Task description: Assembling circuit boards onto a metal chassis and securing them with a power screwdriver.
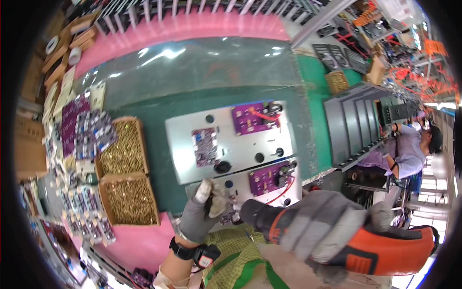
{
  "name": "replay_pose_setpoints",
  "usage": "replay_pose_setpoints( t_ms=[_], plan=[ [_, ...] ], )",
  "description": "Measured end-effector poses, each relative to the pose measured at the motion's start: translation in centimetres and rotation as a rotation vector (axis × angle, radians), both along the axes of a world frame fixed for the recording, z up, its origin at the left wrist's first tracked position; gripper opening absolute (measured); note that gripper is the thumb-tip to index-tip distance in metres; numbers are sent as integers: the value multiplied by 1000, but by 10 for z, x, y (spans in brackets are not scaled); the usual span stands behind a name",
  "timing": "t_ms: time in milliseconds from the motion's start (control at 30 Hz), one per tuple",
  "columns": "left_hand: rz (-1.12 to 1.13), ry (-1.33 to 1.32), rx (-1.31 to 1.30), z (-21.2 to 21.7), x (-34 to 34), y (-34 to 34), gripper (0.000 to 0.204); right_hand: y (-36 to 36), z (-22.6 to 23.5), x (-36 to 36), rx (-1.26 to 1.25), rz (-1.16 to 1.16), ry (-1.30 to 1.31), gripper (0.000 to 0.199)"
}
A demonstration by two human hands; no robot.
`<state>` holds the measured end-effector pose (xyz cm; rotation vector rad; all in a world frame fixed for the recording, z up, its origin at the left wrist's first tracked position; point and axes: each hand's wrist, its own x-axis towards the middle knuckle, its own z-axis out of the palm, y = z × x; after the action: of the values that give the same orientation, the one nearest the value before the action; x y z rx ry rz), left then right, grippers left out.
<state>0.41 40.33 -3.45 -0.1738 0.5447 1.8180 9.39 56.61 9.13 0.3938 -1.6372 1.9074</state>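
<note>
- Nearest the lens, the grey-gloved right hand [320, 224] wraps tight around an orange-and-black electric screwdriver [365, 241], tip aimed at the work.
- Left hand [204, 212], gloved, pinches a small part, steadying it at the near edge of the lower grey metal plate [240, 185].
- Open cardboard boxes of brass screws [127, 192] sit just left on the green tabletop [159, 108], within reach.
</note>
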Motion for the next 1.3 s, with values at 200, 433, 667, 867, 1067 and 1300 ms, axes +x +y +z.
replay_pose_setpoints(
  t_ms=[200, 433, 667, 867, 1067, 1300],
  plan=[
    [23, -121, -53, -1, -7, 8, 30, 13, 8, 2, 11, -1, 33, 32],
    [-30, -34, -83, -2, -7, 15, 32, 15, -10, -2, -89, -48, 133, 34],
    [-103, 366, -435, 5, -15, 20, 35, 26, -11, -19, -78, 9, 83, 34],
    [-105, 1349, -1222, -24, -65, 32, 34, 44, -42, -69, -8, -224, 66, 61],
    [-535, 1499, -1327, -50, -79, 47, 46, 48, -78, -100, 96, -390, -33, 73],
    [-351, 1251, -1157, -58, -73, 47, 38, 55, -99, -115, 214, -412, -66, 67]
  ],
)
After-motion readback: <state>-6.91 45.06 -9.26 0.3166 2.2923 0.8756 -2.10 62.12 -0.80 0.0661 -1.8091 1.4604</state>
